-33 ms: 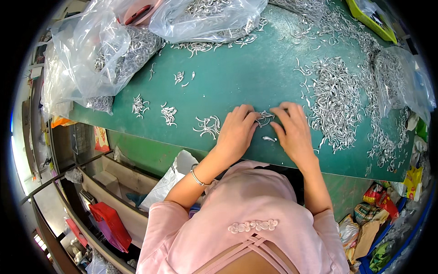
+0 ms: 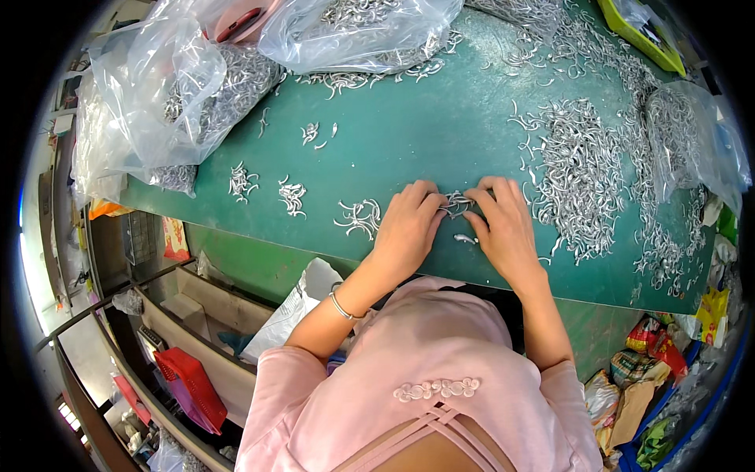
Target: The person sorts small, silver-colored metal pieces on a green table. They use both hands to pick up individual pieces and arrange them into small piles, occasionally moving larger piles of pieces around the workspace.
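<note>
On the green table, a small cluster of curved silvery metal pieces (image 2: 455,204) lies between my two hands. My left hand (image 2: 408,223) has its fingers bent together, thumb and fingertips closed on the cluster's left side. From the other side my right hand (image 2: 503,230) reaches in, its thumb and forefinger parted and their tips at the pieces' edge. Just below the cluster rests one separate metal piece (image 2: 464,238). Left of my left hand is a loose small pile of the same pieces (image 2: 361,219). My fingers partly cover the cluster.
A large heap of metal pieces (image 2: 583,181) spreads to the right. Smaller piles (image 2: 292,197) lie leftward. Clear plastic bags (image 2: 153,94) of pieces stand at the far left, with another bag (image 2: 684,134) at right. A yellow-green tray (image 2: 641,35) sits far right.
My right hand has shifted very slightly left, its fingertips closer to the cluster. The rest looks unchanged.
</note>
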The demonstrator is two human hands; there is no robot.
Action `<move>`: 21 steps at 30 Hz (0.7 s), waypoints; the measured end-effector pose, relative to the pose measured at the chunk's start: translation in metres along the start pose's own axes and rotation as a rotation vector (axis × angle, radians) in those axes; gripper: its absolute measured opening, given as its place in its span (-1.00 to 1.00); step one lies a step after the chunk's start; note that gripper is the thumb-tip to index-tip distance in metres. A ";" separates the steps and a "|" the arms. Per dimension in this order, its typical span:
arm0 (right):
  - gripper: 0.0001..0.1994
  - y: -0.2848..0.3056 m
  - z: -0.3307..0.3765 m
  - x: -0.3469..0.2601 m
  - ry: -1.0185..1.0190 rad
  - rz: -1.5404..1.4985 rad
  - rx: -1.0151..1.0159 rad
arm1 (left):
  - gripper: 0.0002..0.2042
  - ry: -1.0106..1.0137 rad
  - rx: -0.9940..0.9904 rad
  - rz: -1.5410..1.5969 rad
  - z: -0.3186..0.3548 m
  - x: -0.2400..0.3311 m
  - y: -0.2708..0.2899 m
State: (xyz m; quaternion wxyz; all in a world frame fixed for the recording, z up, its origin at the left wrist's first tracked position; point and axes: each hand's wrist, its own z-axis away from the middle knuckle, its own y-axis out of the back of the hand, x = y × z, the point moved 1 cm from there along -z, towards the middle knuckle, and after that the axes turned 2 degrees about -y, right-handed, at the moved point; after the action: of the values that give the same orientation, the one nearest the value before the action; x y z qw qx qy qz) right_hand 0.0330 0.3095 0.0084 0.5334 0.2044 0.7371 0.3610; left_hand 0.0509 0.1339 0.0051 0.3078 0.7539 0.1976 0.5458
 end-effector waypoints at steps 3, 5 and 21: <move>-0.87 -0.004 -0.001 0.006 -0.004 -0.028 0.022 | -0.86 0.025 0.054 0.060 0.003 -0.007 0.002; -0.90 0.001 -0.001 0.012 -0.048 -0.078 0.042 | -0.88 0.054 0.069 0.083 0.006 -0.011 0.006; -0.80 0.022 0.015 0.009 -0.238 0.134 0.041 | -0.75 0.089 0.097 0.015 0.002 -0.005 0.001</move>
State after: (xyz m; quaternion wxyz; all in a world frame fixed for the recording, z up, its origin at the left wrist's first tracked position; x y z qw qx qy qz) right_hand 0.0426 0.3346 0.0166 0.5875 0.3055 0.6606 0.3537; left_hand 0.0517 0.1297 0.0019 0.2579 0.7444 0.2315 0.5708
